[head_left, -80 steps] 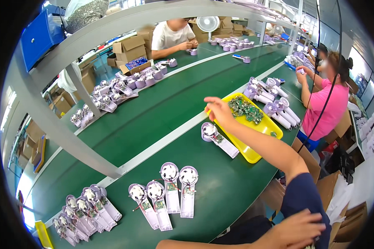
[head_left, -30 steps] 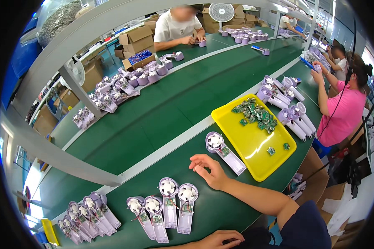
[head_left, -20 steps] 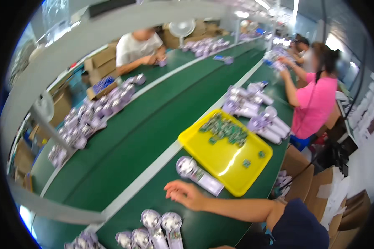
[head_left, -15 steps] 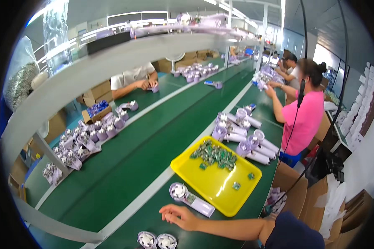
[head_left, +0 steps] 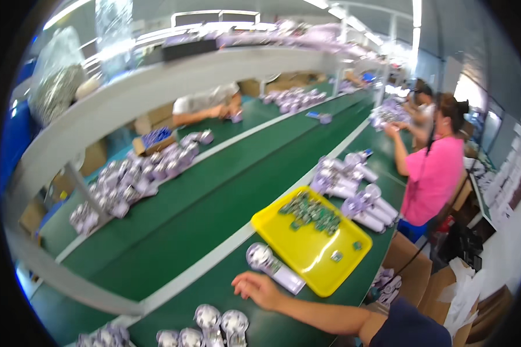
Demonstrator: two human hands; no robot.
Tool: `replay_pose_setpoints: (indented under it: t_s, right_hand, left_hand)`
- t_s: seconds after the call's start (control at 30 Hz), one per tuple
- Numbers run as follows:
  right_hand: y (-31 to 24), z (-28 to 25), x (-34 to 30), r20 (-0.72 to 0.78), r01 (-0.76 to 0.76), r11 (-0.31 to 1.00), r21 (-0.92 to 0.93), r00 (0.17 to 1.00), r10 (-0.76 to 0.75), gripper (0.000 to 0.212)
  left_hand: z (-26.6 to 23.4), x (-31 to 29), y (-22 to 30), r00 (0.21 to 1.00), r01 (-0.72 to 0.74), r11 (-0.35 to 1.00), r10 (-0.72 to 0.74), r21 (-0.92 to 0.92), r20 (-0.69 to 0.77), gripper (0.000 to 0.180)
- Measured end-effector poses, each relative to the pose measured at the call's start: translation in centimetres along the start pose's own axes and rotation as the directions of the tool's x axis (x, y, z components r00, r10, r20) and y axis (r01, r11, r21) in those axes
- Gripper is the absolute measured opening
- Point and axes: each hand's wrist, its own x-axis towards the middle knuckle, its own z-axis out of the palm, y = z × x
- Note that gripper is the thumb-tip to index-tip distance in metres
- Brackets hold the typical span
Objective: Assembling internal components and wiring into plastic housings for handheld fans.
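Observation:
My right hand [head_left: 259,290] reaches in from the lower right over the green bench, fingers loosely bent and apart, with nothing visible in it. Just beyond it lies a handheld fan half [head_left: 276,268], with a round white fan head and a pale lavender handle, a bit of green board showing in it. A yellow tray [head_left: 324,277] sits beside this fan and bears a heap of small green circuit boards [head_left: 311,213] plus a few loose ones. Closer to the lower edge are several more fan parts [head_left: 208,318]. My left hand is out of view.
A green conveyor belt [head_left: 185,243] runs past the bench, with a grey frame bar [head_left: 75,295] in front. Lavender fan parts [head_left: 359,202] lie beyond the tray, others [head_left: 133,182] across the belt. A person in pink [head_left: 434,173] works at right; cardboard boxes [head_left: 408,260] stand beside the bench.
The view has shifted, so the scene sits further right and more fan parts show at the lower edge. My right hand stays near the same fan, its fingers still loosely bent.

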Motion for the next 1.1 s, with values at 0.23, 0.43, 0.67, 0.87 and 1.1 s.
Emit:
replay_pose_setpoints:
  t_s: [0.23, 0.43, 0.67, 0.87, 1.1]
  right_hand:
    - [-2.2, 0.7, 0.1, 0.082, 0.010, 1.000, 0.003, 0.997, -0.010, 0.023]
    - [-1.9, 0.6, -0.4, 0.089, 0.009, 1.000, 0.021, 0.996, -0.010, 0.023]
    - [-2.2, 0.8, -0.8, 0.111, -0.049, 0.999, 0.020, 0.993, 0.046, 0.022]
    - [-2.7, 0.8, -0.5, 0.102, -0.043, 0.999, -0.005, 0.994, 0.044, 0.019]
    - [-2.3, 0.9, -0.3, 0.093, -0.020, 0.998, -0.065, 0.995, 0.026, 0.019]
  left_hand:
    - [3.9, -0.3, 12.2, 0.995, 0.080, 0.991, -0.086, -0.107, -0.045, 0.032]
    - [1.0, -0.7, 7.5, 0.983, 0.176, 0.956, -0.160, 0.233, -0.087, 0.022]
    - [1.2, -0.4, 9.9, 0.973, 0.228, 0.930, -0.212, 0.289, -0.086, 0.021]
    - [1.3, -0.4, 10.5, 0.986, 0.167, 0.895, -0.143, 0.413, -0.087, 0.020]
    - [1.1, -0.2, 10.6, 0.990, 0.142, 0.856, -0.133, 0.497, -0.055, 0.022]
